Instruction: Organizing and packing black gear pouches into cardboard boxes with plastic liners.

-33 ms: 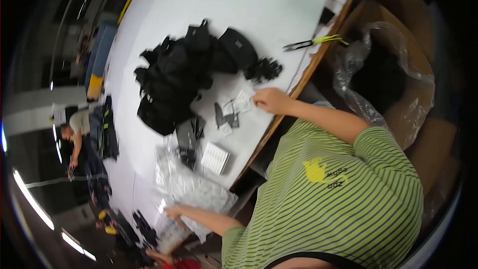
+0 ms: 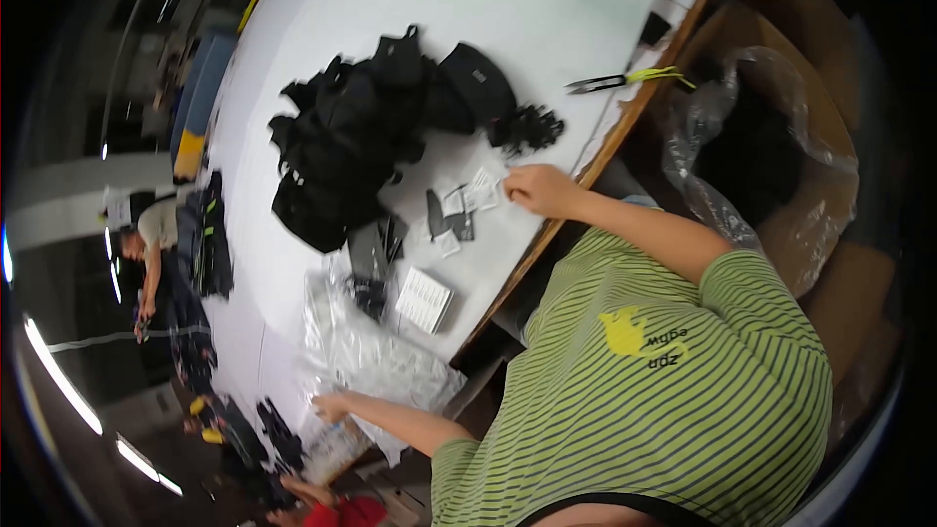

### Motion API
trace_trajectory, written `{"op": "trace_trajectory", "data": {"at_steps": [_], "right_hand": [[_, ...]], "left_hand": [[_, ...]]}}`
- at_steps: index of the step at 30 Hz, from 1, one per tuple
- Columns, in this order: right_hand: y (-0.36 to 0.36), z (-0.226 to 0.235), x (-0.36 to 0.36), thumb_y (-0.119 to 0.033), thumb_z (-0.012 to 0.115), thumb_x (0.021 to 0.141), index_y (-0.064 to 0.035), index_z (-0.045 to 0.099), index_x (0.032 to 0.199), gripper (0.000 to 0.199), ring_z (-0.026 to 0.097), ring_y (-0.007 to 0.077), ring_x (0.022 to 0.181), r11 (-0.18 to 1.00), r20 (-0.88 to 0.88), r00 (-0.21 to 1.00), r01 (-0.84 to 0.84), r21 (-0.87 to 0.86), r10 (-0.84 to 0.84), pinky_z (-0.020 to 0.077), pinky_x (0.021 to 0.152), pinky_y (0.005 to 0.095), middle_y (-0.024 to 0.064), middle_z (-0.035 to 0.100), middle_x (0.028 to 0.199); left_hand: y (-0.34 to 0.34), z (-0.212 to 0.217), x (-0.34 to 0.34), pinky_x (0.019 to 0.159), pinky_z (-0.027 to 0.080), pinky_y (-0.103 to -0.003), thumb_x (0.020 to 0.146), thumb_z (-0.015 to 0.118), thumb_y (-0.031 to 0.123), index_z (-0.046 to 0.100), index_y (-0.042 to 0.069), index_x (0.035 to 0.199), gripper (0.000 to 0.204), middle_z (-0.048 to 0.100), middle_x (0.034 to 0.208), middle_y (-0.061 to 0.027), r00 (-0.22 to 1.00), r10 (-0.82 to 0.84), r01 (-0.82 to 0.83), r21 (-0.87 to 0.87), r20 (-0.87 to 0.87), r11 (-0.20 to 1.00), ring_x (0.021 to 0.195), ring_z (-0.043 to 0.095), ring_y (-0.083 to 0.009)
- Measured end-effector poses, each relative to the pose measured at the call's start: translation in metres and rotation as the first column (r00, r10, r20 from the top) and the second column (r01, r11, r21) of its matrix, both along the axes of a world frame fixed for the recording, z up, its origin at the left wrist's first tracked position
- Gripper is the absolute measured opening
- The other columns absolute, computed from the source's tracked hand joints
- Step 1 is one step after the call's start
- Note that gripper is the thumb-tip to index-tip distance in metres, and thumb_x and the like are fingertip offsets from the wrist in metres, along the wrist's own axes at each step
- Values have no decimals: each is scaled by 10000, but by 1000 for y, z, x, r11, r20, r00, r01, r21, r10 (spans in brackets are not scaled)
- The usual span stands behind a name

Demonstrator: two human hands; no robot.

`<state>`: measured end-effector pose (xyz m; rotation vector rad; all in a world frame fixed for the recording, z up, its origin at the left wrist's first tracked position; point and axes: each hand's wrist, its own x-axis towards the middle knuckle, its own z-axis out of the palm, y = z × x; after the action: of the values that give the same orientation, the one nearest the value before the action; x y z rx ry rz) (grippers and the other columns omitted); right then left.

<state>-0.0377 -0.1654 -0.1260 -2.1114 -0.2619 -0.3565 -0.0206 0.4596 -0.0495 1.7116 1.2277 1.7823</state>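
Observation:
My left hand (image 2: 333,406) is closed at the edge of a large, shiny clear plastic bag (image 2: 381,361) holding pale contents, at the table's near left. My right hand (image 2: 540,190) hovers over the table's near edge, fingers curled together; whatever they pinch is hidden. Just left of its fingertips lie small white packets (image 2: 479,189) and flat dark grey pieces (image 2: 436,210). A stack of printed white labels (image 2: 425,300) sits between the bag and the table edge. Beyond is a heap of black fabric items (image 2: 342,146), with a curved black piece (image 2: 478,83) and small black parts (image 2: 527,129) beside it.
Thread snips (image 2: 610,82) with yellow handles lie near the table's wooden edge (image 2: 586,176). On the right stands a carton (image 2: 835,127) lined with clear plastic, black items inside. A co-worker (image 2: 156,234) works across at left; another person's red sleeve (image 2: 356,512) shows at the bottom.
The whole view has shifted slightly, and more of the other person's red sleeve and hand shows at the bottom. My hands keep nearly the same places relative to the bag and packets.

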Motion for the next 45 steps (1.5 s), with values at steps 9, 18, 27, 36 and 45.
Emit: {"op": "trace_trajectory", "data": {"at_steps": [9, 18, 27, 36, 45], "right_hand": [[9, 3, -9, -89, 520, 806, -72, 538, 918, 114, 551, 328, 589, 999, -111, 993, 47, 27, -44, 428, 547, 417, 139, 539, 620], [10, 4, 4, -37, 521, 803, -56, 504, 977, 176, 550, 290, 557, 999, -77, 997, -9, 43, 13, 411, 516, 386, 114, 543, 630], [6, 1, 2, -14, 515, 824, -44, 489, 1040, 220, 492, 172, 503, 994, -89, 996, 27, 104, -18, 391, 499, 294, 58, 502, 623], [4, 2, 1, -5, 512, 824, -23, 471, 1048, 228, 447, 119, 505, 991, -72, 997, -15, 131, 24, 358, 498, 246, 36, 485, 620], [-20, 37, 30, 20, 487, 837, -32, 466, 1096, 264, 429, 33, 568, 856, -192, 964, -59, 514, 182, 334, 506, 183, -17, 476, 615]], "left_hand": [[-275, 71, 55, 663, 492, -307, 828, 670, 191, 629, -2, 879, 204, 646, 781, -79, 526, -824, 849, 177, -210, 498, 697, 608, -179], [-416, -10, 72, 905, 429, -422, 653, 781, 311, 605, 140, 1042, 460, 402, 1325, -168, -172, -670, 948, -307, -722, 87, 1156, 434, -356], [-355, -9, 9, 945, 379, -433, 673, 766, 359, 558, 102, 1130, 564, 416, 1303, -139, 8, -718, 870, -349, -696, 348, 1149, 425, -319], [-309, -47, -59, 966, 315, -439, 713, 692, 510, 379, -27, 1312, 863, 453, 1206, -217, 351, -486, 495, -282, -801, 822, 1140, 383, -361], [-295, -4, -56, 941, 400, -386, 696, 714, 137, 400, 26, 1310, 699, 492, 1256, -242, 389, -719, 671, -358, -576, 649, 1129, 504, -367]]}}
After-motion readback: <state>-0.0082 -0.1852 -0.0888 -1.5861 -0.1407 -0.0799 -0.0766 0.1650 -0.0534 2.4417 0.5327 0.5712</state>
